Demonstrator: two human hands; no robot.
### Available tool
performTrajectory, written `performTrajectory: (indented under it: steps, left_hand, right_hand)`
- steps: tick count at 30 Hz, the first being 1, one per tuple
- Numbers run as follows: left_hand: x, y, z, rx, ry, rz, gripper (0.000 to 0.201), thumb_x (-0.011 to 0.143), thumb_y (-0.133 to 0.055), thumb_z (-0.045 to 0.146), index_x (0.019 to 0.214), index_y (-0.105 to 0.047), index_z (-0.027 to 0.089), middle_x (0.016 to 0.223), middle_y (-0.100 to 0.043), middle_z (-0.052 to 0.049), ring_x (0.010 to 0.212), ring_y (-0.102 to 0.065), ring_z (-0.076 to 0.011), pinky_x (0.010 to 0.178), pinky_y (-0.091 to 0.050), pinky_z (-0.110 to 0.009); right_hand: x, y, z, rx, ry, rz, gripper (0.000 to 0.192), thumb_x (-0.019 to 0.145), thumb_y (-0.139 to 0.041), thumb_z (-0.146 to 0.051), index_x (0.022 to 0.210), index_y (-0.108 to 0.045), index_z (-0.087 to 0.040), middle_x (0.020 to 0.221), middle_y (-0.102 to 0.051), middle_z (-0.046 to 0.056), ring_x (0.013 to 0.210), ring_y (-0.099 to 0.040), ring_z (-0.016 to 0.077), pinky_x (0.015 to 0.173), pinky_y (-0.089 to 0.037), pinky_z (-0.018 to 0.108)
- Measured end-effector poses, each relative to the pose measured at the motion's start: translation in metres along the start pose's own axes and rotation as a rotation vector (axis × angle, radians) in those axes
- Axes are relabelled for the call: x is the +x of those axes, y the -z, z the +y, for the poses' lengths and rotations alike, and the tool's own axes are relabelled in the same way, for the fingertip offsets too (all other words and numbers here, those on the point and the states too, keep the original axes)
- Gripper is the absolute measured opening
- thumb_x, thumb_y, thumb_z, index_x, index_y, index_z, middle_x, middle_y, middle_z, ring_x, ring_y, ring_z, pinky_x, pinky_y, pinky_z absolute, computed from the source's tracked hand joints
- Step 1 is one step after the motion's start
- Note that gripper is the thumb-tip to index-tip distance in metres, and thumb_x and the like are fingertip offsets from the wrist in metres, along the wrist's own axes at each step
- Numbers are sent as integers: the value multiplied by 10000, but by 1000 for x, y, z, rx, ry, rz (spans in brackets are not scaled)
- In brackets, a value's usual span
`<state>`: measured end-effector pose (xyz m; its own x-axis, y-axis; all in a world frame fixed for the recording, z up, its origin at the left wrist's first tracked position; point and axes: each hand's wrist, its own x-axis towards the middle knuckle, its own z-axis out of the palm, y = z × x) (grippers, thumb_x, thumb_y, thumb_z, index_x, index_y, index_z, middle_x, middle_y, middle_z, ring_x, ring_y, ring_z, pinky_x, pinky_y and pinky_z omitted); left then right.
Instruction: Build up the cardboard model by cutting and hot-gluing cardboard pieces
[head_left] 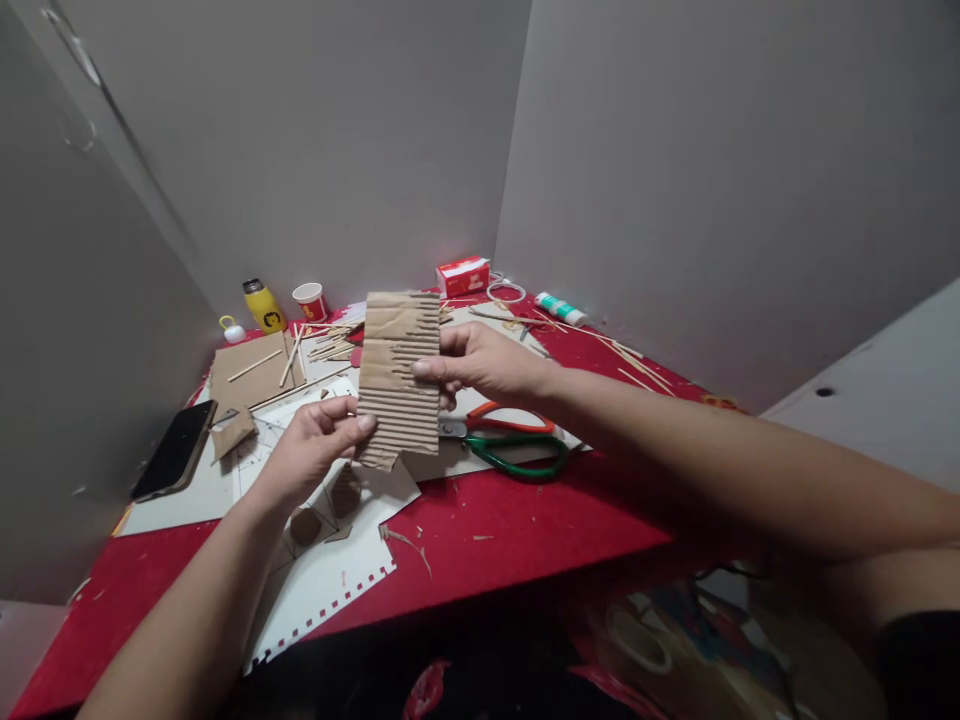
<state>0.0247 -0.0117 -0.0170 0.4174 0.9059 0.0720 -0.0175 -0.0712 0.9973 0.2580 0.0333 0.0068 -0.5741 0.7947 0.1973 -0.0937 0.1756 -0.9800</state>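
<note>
Both my hands hold up a strip of brown corrugated cardboard [397, 378], ridges facing me, its top part still covered with smooth torn paper. My left hand [311, 450] pinches the lower left edge. My right hand [480, 362] grips the right edge about halfway up, thumb on the front. The piece hangs above the red table [510, 525], over white paper sheets [330, 570].
Scissors with red and green handles [517, 440] lie just right of the cardboard. A black phone [175, 450], a flat cardboard sheet [251, 372], wooden sticks [330, 345], a yellow bottle [262, 305], a paper cup [310, 300], a red box [463, 276] and a glue stick [559, 308] sit further back. Grey walls enclose the table.
</note>
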Motion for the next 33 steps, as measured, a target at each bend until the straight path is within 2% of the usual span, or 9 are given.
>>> performTrajectory:
  steps: [3,5,9,11,13,16,21,28,33]
  left_hand:
    - [-2,1,1,-50,49,-93,270,798,-748,321,1033,-732,189,845,-725,-39,649,-615,-114,656,-510,-244]
    - [-3,3,2,-57,10,-59,274,805,-742,299,1054,-731,185,872,-739,-49,646,-626,-119,672,-529,-258]
    - [-1,8,8,-123,-105,173,245,745,-783,247,978,-741,181,912,-747,-33,672,-651,-121,567,-522,-200]
    - [1,9,11,-194,-125,243,254,709,-802,221,954,-741,189,953,-750,-26,742,-680,-140,594,-548,-201]
    - [2,9,13,-247,-144,281,275,687,-809,197,953,-739,200,994,-751,-21,818,-698,-161,651,-574,-216]
    - [3,6,15,-265,-162,303,293,669,-807,165,950,-731,200,1022,-751,-23,870,-702,-174,697,-584,-232]
    - [2,3,13,-286,-119,312,311,603,-801,161,900,-712,177,894,-757,-27,813,-701,-179,684,-568,-256]
    - [2,9,12,-289,-162,368,379,514,-667,79,882,-705,157,841,-755,-19,843,-692,-194,779,-537,-286]
    - [3,18,10,-329,-129,402,263,558,-671,143,821,-677,150,796,-741,-28,712,-668,-168,657,-523,-265]
  right_hand:
    - [-10,-3,-4,-43,-35,-24,355,729,-765,-477,806,-634,-156,676,-678,-7,517,-615,93,510,-520,226]
    - [-19,2,-11,-162,-26,-31,327,826,-655,-477,876,-627,-156,743,-693,19,576,-641,112,574,-549,262]
    - [-43,24,-26,-829,-108,-5,261,930,-483,-328,1036,-633,-142,931,-699,73,773,-656,143,711,-530,291]
    - [-56,31,-26,-1165,-238,-102,233,903,-519,-265,1035,-663,-137,935,-698,89,803,-638,167,725,-494,304]
    - [-65,32,-19,-1307,-342,-195,208,827,-598,-202,1004,-690,-143,879,-701,90,755,-623,183,715,-463,329]
    - [-71,23,-6,-1414,-410,-251,211,746,-609,-96,930,-705,-134,827,-697,111,729,-616,206,730,-437,361]
    - [-66,12,10,-1538,-390,-279,287,751,-543,-51,997,-683,-102,1023,-682,193,851,-640,253,730,-433,362]
    - [-59,21,11,-1578,-319,-275,291,743,-621,-202,1025,-632,-134,1038,-688,161,924,-662,297,714,-431,359]
    - [-60,26,2,-1580,-235,-290,203,781,-568,-285,914,-630,-144,942,-698,170,835,-661,309,662,-401,362]
